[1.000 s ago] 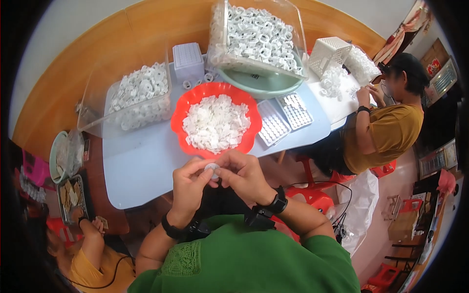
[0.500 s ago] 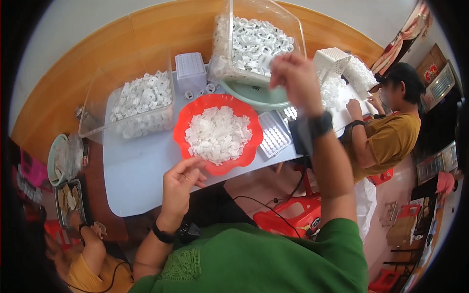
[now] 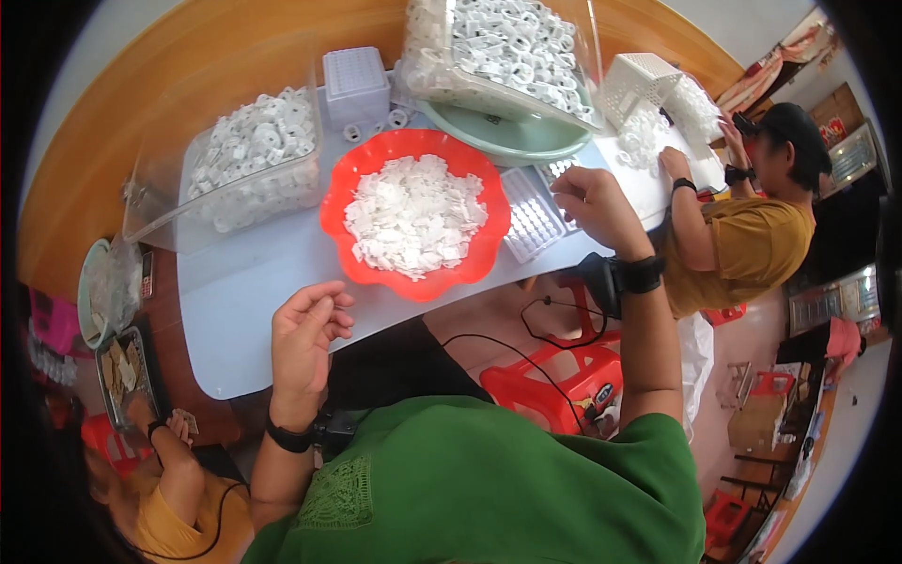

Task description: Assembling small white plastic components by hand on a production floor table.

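My left hand point(image 3: 305, 331) hovers off the table's near edge, to the lower left of a red scalloped bowl point(image 3: 334, 226). Its fingers are loosely bent and slightly apart, with nothing visible in them. Flat white plastic chips point(image 3: 415, 216) fill the bowl. To the bowl's right, my right hand point(image 3: 601, 209) is above the table beside a white tray with rows of round cells point(image 3: 532, 211). Its fingers are half bent, and no item shows between them. A clear bin of white ring-shaped parts point(image 3: 517, 47) tilts over a pale green basin point(image 3: 512, 139) beyond the bowl.
Another clear bin of white parts point(image 3: 254, 150) stands on the left of the table. A lidded white box point(image 3: 355, 89) is behind the bowl. On the right, a person in a mustard shirt point(image 3: 752, 244) handles white pieces. Another person point(image 3: 178, 498) works at lower left. Red stools point(image 3: 554, 381) stand below.
My right hand has come down from over the tilted clear bin to beside the tray. My left hand has shifted left, away from the bowl. The whole view has moved slightly.
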A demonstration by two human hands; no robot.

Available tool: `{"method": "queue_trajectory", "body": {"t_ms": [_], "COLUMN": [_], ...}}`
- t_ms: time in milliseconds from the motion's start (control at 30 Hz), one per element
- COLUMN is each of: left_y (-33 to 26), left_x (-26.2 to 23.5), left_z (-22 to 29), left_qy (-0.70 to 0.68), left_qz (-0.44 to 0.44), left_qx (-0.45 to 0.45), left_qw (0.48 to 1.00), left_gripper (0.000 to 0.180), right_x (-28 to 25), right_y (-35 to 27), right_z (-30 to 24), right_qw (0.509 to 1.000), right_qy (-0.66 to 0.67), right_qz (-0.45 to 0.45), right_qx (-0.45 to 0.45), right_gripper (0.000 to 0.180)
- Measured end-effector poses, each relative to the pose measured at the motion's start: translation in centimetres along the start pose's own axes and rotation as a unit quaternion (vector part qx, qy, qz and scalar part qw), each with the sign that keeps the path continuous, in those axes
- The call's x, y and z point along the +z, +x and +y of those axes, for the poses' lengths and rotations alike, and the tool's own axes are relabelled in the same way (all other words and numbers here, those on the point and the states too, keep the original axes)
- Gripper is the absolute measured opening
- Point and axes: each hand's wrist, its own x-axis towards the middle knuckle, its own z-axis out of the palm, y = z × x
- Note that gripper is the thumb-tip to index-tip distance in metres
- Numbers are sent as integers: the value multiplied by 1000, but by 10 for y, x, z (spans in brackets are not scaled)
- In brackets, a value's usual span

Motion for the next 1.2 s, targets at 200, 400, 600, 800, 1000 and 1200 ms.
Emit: {"method": "queue_trajectory", "body": {"t_ms": [200,400,600,800,1000,1200], "left_y": [6,11,8,7,7,3], "left_x": [-6,-7,-11,4,13,8], "left_z": [-13,-24,-28,-26,-17,-13], "left_qy": [-24,-40,-43,-21,0,42], "left_qz": [-1,14,43,67,26,45], "left_qx": [-19,-40,-42,-40,-8,-11], "left_qw": [1000,998,997,997,1000,998], "left_gripper": [23,21,20,20,21,20], "right_x": [1,9,16,23,15,14], "right_y": [-25,-6,20,23,18,-4], "right_z": [90,132,119,140,119,68], "right_qw": [968,965,961,957,978,991], "right_qy": [-190,-197,-237,-257,-184,-19], "right_qz": [148,171,126,125,96,134], "right_qx": [76,19,63,40,25,8], "right_gripper": [11,15,15,20,14,9]}}
